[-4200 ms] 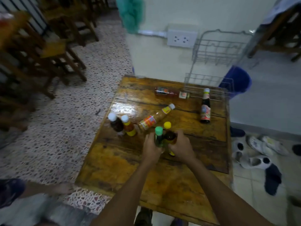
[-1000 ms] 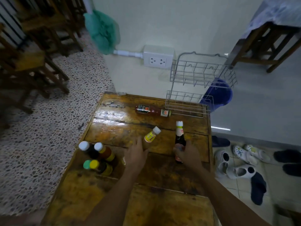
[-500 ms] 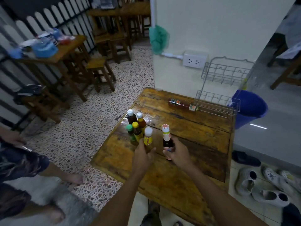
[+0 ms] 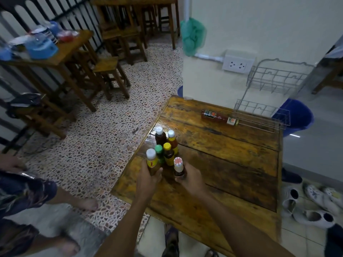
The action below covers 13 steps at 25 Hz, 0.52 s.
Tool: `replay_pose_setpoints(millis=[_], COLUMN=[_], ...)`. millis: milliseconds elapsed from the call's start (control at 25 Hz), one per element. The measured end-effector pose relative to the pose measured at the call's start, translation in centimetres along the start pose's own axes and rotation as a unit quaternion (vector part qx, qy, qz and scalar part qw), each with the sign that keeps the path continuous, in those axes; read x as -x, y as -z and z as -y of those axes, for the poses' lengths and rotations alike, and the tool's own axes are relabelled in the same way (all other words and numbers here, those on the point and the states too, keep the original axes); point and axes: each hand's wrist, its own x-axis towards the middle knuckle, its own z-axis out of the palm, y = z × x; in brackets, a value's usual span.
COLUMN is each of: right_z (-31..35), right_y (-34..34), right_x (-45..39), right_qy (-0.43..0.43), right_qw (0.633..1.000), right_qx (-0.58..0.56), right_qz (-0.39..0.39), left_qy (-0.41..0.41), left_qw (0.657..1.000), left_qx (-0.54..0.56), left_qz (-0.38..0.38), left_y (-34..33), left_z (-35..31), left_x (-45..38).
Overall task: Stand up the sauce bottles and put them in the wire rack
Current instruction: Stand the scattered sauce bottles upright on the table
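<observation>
Several sauce bottles stand upright in a cluster near the left edge of the wooden table (image 4: pixel 232 164). My left hand (image 4: pixel 148 179) grips an orange bottle with a white cap and yellow label (image 4: pixel 152 161). My right hand (image 4: pixel 191 179) grips a dark bottle with a white cap (image 4: pixel 179 167). Behind them stand a green-capped bottle (image 4: pixel 159 153), a yellow-capped dark bottle (image 4: pixel 168 153), and two white-capped bottles (image 4: pixel 160 135) (image 4: pixel 172 139). One red sauce bottle (image 4: pixel 220 117) lies on its side at the far edge, beside the two-tier wire rack (image 4: pixel 263 115), which holds nothing.
A blue bucket (image 4: pixel 300 115) sits on the floor behind the rack. Shoes (image 4: pixel 308 206) lie to the table's right. Another person's legs (image 4: pixel 46 201) are at the lower left. Wooden stools (image 4: pixel 109 71) and a second table (image 4: pixel 61 52) stand farther left.
Both hands have carried their upright bottles slightly left, closer against the standing cluster. Earlier the white-capped orange bottle lay on its side; it now stands in my left hand.
</observation>
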Motion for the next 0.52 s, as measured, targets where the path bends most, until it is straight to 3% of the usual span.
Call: replay_pose_setpoints(millis=[520], right_z=[1.8], right_y=[-8.2], right_x=[-2.3], right_qy=[-0.039], right_qw=[0.998], right_qx=[-0.015], right_qz=[-0.047], left_qy=[-0.02], left_qw=[0.995], left_qx=[0.008], left_qz=[0.097], left_y=[1.9], left_z=[4.7], left_x=[-6.1])
